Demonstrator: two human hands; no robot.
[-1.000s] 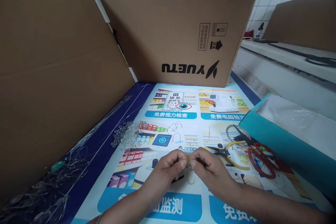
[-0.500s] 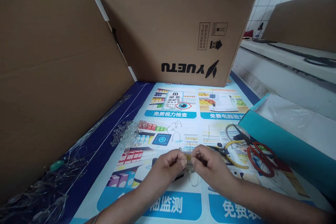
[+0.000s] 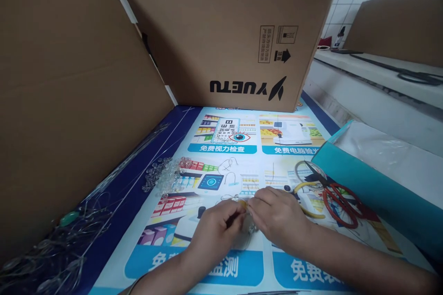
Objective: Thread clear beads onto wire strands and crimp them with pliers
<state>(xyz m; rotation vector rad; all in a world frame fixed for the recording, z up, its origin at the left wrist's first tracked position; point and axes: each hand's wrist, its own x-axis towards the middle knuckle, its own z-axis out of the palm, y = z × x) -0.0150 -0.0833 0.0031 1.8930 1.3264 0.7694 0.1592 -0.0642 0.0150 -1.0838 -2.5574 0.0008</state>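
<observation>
Left hand (image 3: 216, 228) is closed, its fingers curled and its tips pinched on the left end of a small yellow piece (image 3: 243, 203) of indeterminate material. Right hand (image 3: 282, 214) is palm down with fingers bent together, its fingertips against the opposite end; its thumb is hidden, so whether it also clamps the piece cannot be told. Two upright brown cardboard panels (image 3: 207, 32) border the work area, left and rear. Beneath the hands lies a printed blue-and-white sheet (image 3: 119, 258). An open turquoise box with a white interior (image 3: 374, 184) sits at the right. Just beside it rest red-handled scissors with dark blades (image 3: 341, 205); yellow-handled metal pliers (image 3: 316, 215) lie between the scissors and the right hand. A heap of clear round beads (image 3: 166, 177) is placed left of centre, and a few clear beads (image 3: 252, 228) hang just below the fingertips. Relative to the frame one second earlier, the right hand has rolled over, concealing its thumb and the black nose of the pliers; the left thumb has dropped lower, and the yellow piece remains between the hands.
</observation>
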